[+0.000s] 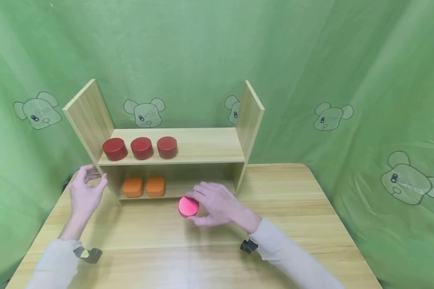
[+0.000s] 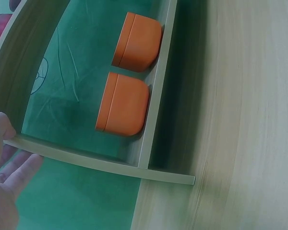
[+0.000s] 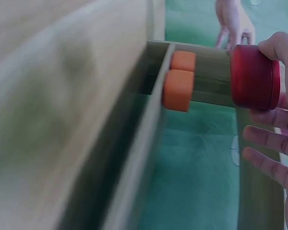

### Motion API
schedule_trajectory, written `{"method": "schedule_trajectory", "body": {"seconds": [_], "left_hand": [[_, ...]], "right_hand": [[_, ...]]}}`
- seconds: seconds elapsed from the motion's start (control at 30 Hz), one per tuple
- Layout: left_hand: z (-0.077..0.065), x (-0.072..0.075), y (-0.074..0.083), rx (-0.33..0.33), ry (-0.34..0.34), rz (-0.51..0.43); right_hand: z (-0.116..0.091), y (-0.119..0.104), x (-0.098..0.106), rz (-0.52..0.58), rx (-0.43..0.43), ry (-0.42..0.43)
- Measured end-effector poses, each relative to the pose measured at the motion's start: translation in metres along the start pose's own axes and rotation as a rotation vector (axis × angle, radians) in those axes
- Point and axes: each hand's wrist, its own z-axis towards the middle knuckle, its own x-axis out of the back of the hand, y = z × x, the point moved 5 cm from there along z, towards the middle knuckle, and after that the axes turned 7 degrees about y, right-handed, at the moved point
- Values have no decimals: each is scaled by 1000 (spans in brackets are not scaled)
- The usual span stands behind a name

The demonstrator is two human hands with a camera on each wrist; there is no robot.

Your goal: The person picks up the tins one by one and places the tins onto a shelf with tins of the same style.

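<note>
A red round tin (image 3: pixel 252 76), its top bright pink in the head view, is held between the thumb and fingers of my right hand (image 1: pixel 218 204). That hand is just in front of the wooden shelf's (image 1: pixel 188 160) lower board, right of two orange rounded-square tins (image 1: pixel 133 187). My left hand (image 1: pixel 87 192) grips the front edge of the shelf's left side panel (image 2: pixel 86 158), thumb on one side and fingers on the other. On the upper board, three red round tins (image 1: pixel 142 148) stand in a row toward the left.
The shelf stands at the back of a wooden table (image 1: pixel 148 249), with tall side panels rising at both ends. Behind it hangs a green curtain (image 1: pixel 188 52) printed with bear heads, which also runs along the right side. A black wrist camera (image 1: pixel 248 246) sits by the right cuff.
</note>
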Motion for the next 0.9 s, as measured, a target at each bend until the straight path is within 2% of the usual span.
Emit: {"method": "schedule_trajectory", "body": {"seconds": [0.2, 0.5, 0.9], "left_hand": [[1, 1, 1, -11, 8, 6], [0, 1, 0, 10, 0, 27], [0, 1, 1, -14, 10, 10]], "right_hand": [[15, 6, 16, -7, 24, 106], [34, 14, 33, -6, 4, 121], [49, 34, 53, -16, -18, 196]]}}
